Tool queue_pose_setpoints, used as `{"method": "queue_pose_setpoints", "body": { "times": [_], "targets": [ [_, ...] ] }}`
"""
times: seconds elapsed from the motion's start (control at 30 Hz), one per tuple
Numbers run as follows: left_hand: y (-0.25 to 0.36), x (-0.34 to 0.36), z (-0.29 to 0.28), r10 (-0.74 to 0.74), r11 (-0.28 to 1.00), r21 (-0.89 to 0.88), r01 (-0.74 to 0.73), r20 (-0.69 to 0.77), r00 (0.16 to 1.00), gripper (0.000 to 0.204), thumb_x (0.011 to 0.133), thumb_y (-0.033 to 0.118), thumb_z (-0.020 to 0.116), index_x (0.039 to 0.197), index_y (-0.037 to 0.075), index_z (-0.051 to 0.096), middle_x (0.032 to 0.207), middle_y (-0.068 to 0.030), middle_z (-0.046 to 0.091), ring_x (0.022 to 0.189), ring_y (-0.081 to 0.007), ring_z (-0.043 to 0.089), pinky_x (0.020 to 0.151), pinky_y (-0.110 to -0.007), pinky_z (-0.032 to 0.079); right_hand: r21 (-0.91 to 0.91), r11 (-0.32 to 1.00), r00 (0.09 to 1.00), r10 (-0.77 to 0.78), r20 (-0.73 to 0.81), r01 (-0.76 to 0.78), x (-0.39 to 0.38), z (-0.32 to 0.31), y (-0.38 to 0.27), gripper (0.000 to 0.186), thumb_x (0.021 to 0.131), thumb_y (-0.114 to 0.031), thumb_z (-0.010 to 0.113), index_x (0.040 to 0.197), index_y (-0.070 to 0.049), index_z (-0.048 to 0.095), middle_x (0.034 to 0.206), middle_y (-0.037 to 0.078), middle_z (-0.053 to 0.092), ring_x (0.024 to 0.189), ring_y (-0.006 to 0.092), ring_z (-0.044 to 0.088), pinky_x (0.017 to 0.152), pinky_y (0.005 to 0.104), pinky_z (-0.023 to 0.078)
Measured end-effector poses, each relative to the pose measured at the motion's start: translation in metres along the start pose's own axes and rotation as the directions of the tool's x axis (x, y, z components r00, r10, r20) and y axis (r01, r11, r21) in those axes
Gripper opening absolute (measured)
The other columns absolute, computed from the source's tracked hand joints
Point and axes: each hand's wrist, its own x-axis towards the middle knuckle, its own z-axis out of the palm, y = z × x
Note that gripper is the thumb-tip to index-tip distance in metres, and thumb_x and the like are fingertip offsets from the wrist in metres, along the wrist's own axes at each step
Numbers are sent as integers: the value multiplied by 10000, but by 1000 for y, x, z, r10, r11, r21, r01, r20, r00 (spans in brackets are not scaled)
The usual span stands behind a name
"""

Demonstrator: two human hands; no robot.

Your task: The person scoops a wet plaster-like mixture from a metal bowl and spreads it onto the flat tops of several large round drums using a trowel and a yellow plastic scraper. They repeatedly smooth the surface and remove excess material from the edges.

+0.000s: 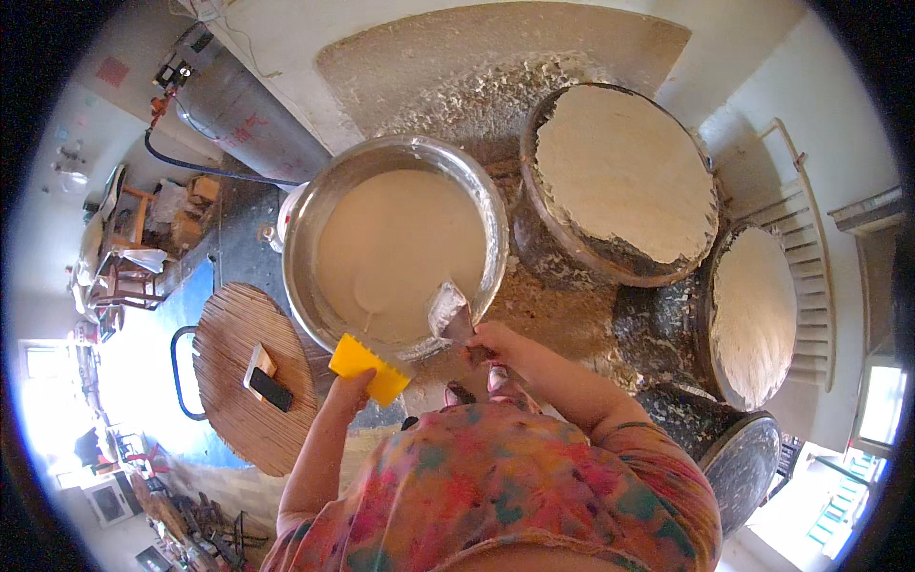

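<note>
My left hand (pixel 351 391) is closed on a yellow plastic scraper (pixel 360 362) with a toothed edge, beside the near rim of a wide metal basin (pixel 489 205). Thick pale batter-like liquid (pixel 405 229) fills much of the basin. In my right hand (pixel 498 343), at the basin's near right side, is a short trowel-like tool (pixel 448 313). Its blade is smeared with the pale mix and reaches over the rim. Part of its handle is hidden by my fingers.
Right of the basin stand two round vats, their tops covered in pale mix: a large vat (pixel 624 176) and another vat (pixel 755 319). A dark round lid (pixel 743 472) is nearer. A round slatted stool (pixel 233 381) bears a phone (pixel 271 391). A gas cylinder (pixel 248 110) stands behind.
</note>
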Motion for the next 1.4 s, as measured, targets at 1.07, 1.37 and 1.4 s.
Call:
{"method": "queue_pose_setpoints", "body": {
  "times": [1.07, 1.37, 1.4],
  "targets": [
    [27, -39, -90, 150, 68, 923, -379, 366, 918, 394, 667, 395, 599, 768, 15, 632, 748, -191, 603, 719, -320, 597, 660, -380, 476, -457, 876, 866, -103, -490, -154, -121, 38, -20, 139, 688, -69, 648, 658, 9, 538, 467, 59, 506, 373, 156, 487, 372, 298, 380],
    [-42, 42, -39, 242, 238, 774, -586, 537, 808, 363, 677, 364, 632, 799, 23, 620, 758, -151, 616, 670, -277, 601, 630, -370, 471, -503, 851, 870, -125, -477, -154, -75, 28, -48, 156, 703, -52, 624, 573, -11, 549, 446, 80, 505, 384, 167, 490, 378, 310, 370],
    [-50, 46, -40, 304, 425, 639, -641, 566, 766, 339, 690, 341, 634, 820, 28, 617, 747, -129, 619, 625, -255, 594, 587, -364, 469, -470, 870, 877, -104, -468, -148, -67, 25, -46, 150, 705, -50, 626, 583, -11, 548, 456, 82, 510, 389, 169, 491, 383, 311, 371]
  ]
}}
